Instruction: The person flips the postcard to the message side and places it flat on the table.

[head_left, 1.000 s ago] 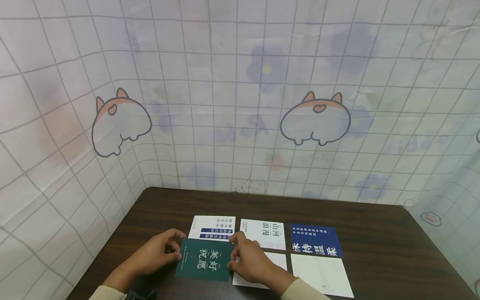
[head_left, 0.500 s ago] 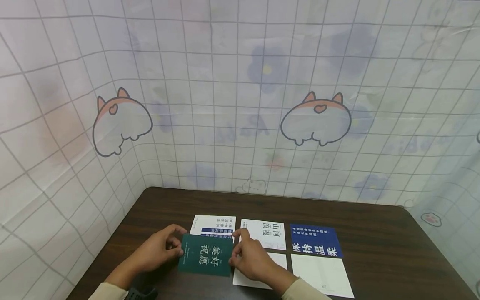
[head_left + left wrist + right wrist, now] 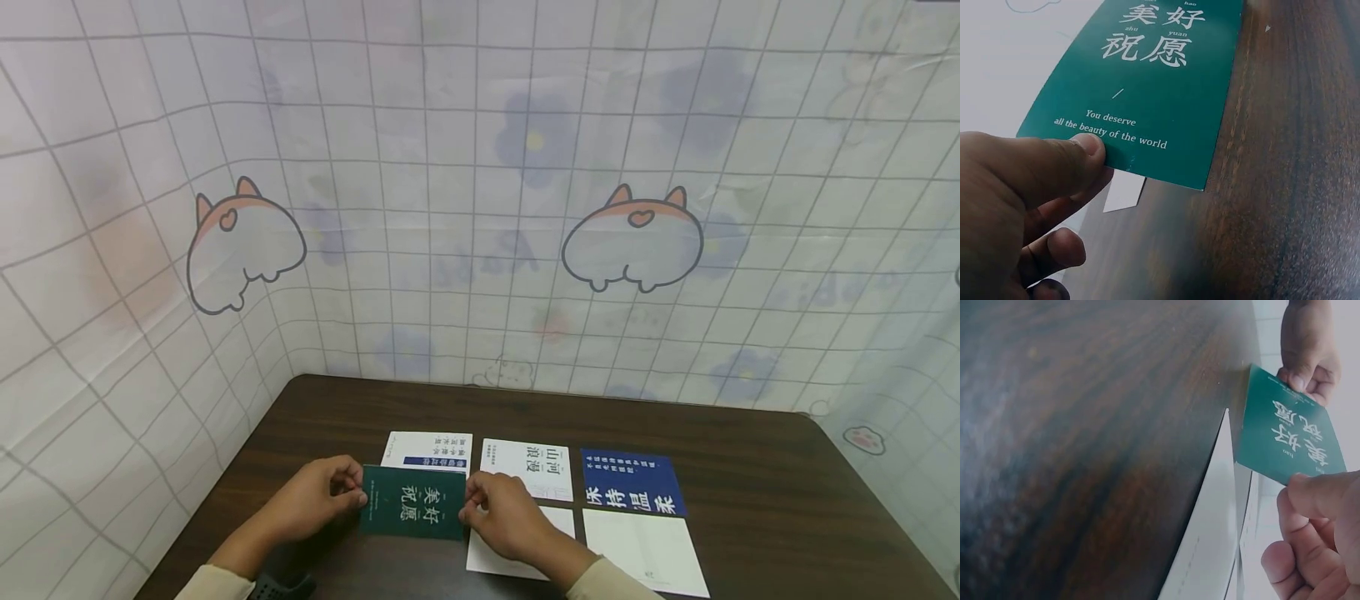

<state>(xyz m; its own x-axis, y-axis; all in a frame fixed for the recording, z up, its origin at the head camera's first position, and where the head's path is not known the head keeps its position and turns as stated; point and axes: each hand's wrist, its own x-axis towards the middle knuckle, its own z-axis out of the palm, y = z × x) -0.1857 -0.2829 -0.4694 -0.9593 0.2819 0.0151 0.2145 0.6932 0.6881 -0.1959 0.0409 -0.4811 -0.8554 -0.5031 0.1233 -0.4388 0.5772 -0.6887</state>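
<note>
Card of deep teal green [image 3: 414,502], thin and rectangular, is printed with four large white Chinese characters, and tiny romanised syllables are set above them. From the left wrist, a short white slash is seen below, and then the English is read: "You deserve all the beauty of the world". From the head, all that lettering is turned sideways. And it is held up, this card, above the dark brown wood-grained tabletop [image 3: 787,492]! One short end is pinched by the left hand [image 3: 311,502], its thumb pressed onto the face right by the English lines; the opposite end is gripped by the right hand [image 3: 506,517] between thumb and fingers. So the card is spanned between two pinches, neither of them released. Behind it, the white card with blue bands [image 3: 416,447] is partly hidden. To the right, a white card with black characters [image 3: 527,458] and a dark blue card with white lettering [image 3: 632,483] are laid out, and nearer, two plain white cards [image 3: 641,548] are seen, one partly covered by the right hand.
</note>
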